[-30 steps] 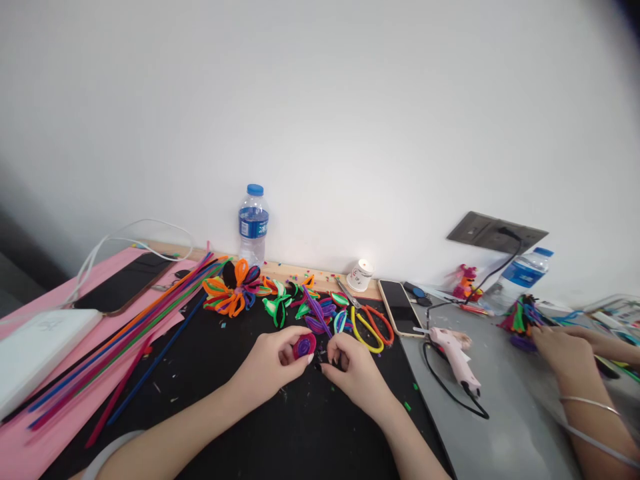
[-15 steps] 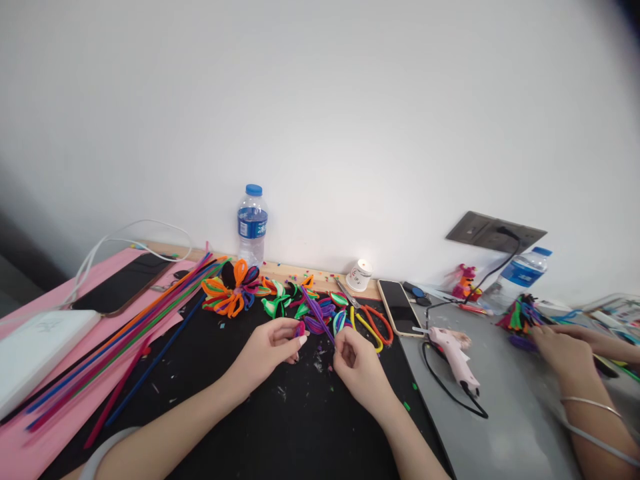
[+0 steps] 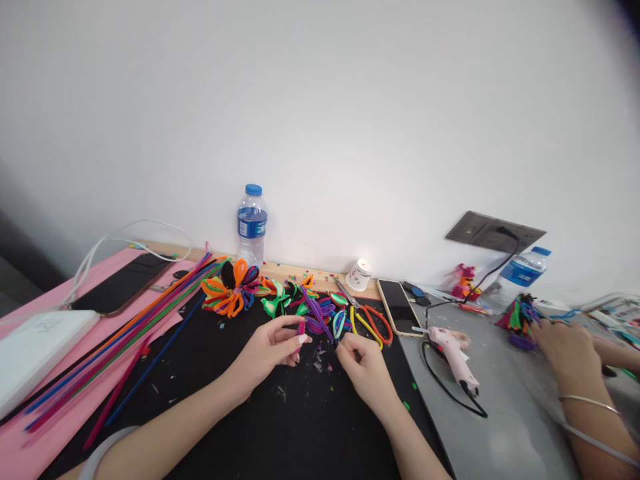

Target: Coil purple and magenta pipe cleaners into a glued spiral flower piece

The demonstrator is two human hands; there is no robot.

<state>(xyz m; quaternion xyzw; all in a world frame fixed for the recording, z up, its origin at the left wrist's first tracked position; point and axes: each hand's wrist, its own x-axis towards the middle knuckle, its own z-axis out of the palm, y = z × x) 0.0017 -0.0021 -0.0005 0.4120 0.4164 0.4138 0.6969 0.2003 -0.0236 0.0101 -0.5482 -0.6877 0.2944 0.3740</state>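
Small magenta fuzzy piece, held in the left hand over a black work mat

Item: one magenta piece (image 3: 301, 330), apparently of chenille stem; full shape hidden by the fingers.
Location: above the black mat (image 3: 240, 440), nearer the wearer than the row of fuzzy shapes, and left of the right hand.

Left hand (image 3: 267, 350): gripping the magenta piece between thumb and fingertips, a narrow strip of it showing.
Right hand (image 3: 363, 360): apart from the left, fingers curled in, beside the lower end of a purple fuzzy piece (image 3: 317, 310). Whether it pinches anything cannot be told.

Handling (judged): very light; soft pile, probably over a bendable wire core. Unlikely to slip; more apt to bend or flatten under a hard squeeze. Best taken by its outer edge, between thumb and one or two fingertips, with light pressure.

Adjacent items: orange-and-dark looped flower (image 3: 240, 288); green and white petals (image 3: 277, 303); scissors (image 3: 370, 329) with yellow and orange handles, on the mat behind the right hand; phone (image 3: 400, 307), face up, right of the scissors; white paper cup (image 3: 360, 275), near the wall; pink glue gun (image 3: 455, 357), on the grey tabletop at right; loose long stems (image 3: 165, 300), lying aslant at left, partly over pink paper.

At far right: a co-worker's hand (image 3: 567, 353), at a multicoloured bunch (image 3: 520, 317).
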